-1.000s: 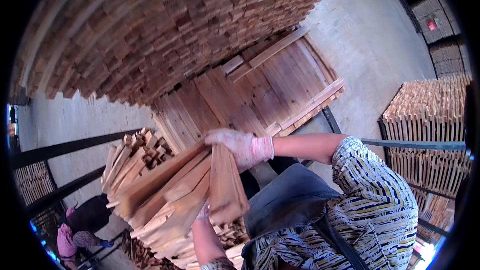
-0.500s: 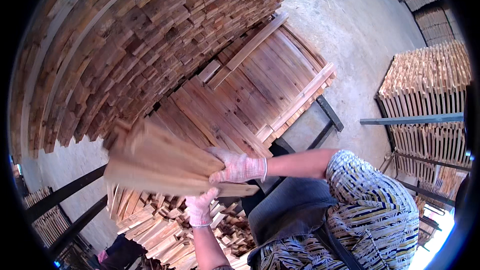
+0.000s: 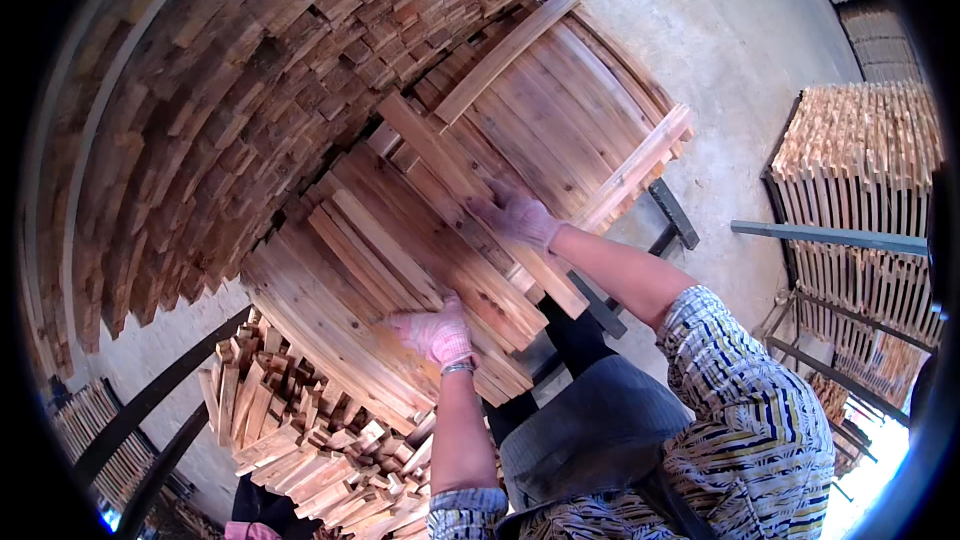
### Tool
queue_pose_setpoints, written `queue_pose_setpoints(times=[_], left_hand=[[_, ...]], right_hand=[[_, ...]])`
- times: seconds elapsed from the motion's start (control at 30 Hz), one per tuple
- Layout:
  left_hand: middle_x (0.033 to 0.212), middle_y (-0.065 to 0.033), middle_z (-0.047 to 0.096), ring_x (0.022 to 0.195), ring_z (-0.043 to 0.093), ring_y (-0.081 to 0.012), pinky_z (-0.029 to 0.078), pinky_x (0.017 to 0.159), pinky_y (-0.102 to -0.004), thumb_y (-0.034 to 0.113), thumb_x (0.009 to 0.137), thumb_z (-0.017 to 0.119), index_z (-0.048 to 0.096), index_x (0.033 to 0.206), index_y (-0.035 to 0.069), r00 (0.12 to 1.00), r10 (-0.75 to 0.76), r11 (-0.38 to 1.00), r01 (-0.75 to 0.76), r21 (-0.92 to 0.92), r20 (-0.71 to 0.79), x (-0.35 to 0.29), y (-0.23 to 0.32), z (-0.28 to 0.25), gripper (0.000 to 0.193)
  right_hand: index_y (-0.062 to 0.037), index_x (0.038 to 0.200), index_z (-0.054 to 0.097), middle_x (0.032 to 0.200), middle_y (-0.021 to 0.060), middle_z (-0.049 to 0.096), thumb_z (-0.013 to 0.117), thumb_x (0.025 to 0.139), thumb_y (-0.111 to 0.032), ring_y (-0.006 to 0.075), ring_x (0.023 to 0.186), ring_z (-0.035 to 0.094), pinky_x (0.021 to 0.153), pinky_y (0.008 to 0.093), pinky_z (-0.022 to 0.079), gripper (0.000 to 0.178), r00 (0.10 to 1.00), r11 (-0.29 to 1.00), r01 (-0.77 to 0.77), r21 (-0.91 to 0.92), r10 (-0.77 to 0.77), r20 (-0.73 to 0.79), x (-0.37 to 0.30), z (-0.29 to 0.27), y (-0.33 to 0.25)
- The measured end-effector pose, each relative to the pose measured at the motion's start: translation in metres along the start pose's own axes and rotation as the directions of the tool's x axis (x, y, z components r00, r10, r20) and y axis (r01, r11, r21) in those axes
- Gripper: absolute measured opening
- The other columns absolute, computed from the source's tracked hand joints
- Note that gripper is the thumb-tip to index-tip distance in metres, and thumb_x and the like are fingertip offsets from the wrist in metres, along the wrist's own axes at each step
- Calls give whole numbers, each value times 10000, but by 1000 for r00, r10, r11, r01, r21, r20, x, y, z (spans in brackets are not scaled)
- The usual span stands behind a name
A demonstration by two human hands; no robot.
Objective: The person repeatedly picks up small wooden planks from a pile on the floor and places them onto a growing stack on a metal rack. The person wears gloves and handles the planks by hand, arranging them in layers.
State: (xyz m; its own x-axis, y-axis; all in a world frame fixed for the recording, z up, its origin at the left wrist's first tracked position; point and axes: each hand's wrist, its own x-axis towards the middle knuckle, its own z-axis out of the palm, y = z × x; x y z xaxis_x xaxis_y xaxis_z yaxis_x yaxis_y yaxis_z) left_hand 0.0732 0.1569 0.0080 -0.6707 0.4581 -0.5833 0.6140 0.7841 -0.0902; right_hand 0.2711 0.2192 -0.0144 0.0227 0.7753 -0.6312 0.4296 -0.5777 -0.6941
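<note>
My right hand [image 3: 518, 218], in a pale stained work glove, grips a long wooden board [image 3: 437, 152] that lies aslant over the other boards, fingers across its face. Lower and to the left, my gloved left hand [image 3: 440, 333] rests with fingers spread on a row of loose boards [image 3: 330, 290]. Beside its thumb are the near ends of narrow wooden strips [image 3: 385, 245]. Farther off, a panel of side-by-side boards [image 3: 550, 105] has a crosswise batten [image 3: 510, 55] on its left and another batten [image 3: 635, 165] on its right.
A tall stack of timber [image 3: 250, 100] rises at the left. Short wood offcuts [image 3: 320, 460] are heaped below the boards. Dark metal bars [image 3: 160, 390] stand at lower left. Slatted wood stacks [image 3: 850, 150] and a grey metal bar [image 3: 830, 235] are at the right, beyond concrete floor [image 3: 700, 40].
The bundle of boards held between both hands now lies spread across the work surface. My right hand has moved up and away onto one board; my left hand has moved slightly right and up.
</note>
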Motion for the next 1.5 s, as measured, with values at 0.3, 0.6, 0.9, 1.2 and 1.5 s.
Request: queue_pose_setpoints(times=[0.3, 0.6, 0.9, 1.2, 1.5], left_hand=[[1434, -295, 421, 1282, 501, -364, 407, 1107, -420, 329, 637, 907, 108, 1497, -120, 869, 257, 965, -253, 67, -422, 46, -43, 60, 1256], [1400, -159, 496, 1186, 559, -237, 480, 1012, -356, -4, 876, 640, 284, 1490, 7, 778, 613, 469, -221, -855, 135, -23, -18, -1, 710], [1601, -191, 244, 1479, 241, -298, 211, 1192, -352, 521, 957, 530, 246, 1536, 13, 648, 715, 689, -592, -417, 263, 61, 3, -11, 821], [1600, -313, -8, 1467, -16, -525, 59, 1169, -634, 715, 827, 562, 6, 1540, -53, 701, 713, 643, -668, 375, 25, 125, -43, 13, 1186], [1594, -312, -21, 1462, -60, -524, -21, 1174, -618, 703, 797, 591, -23, 1529, -69, 774, 614, 697, -625, 353, 157, 118, -31, -1, 1229]], right_hand=[[-29, 1467, 359, 1380, 272, 523, 491, 934, -612, 414, 1290, 499, 1048, 444, 430, 801, 994, 987, 1, -162, 16, 105, 56, 53, -5], [10, 1504, 266, 1458, 236, 429, 635, 892, -560, 335, 1328, 466, 1095, 418, 394, 914, 901, 913, 405, 51, -408, 147, -60, 43, -5], [-62, 1551, 252, 1449, 162, 502, 785, 801, -502, 234, 1293, 498, 1093, 340, 391, 1020, 950, 994, -10, 110, -25, 310, -12, -60, 28], [-93, 1549, 271, 1439, 193, 506, 812, 760, -493, 299, 1331, 486, 1109, 370, 378, 1036, 976, 998, 40, 43, -48, 212, 29, -38, 24], [-95, 1562, 228, 1463, 192, 479, 819, 759, -479, 301, 1339, 474, 1091, 349, 387, 1068, 985, 994, 92, -52, -83, 154, 41, -9, 15]])
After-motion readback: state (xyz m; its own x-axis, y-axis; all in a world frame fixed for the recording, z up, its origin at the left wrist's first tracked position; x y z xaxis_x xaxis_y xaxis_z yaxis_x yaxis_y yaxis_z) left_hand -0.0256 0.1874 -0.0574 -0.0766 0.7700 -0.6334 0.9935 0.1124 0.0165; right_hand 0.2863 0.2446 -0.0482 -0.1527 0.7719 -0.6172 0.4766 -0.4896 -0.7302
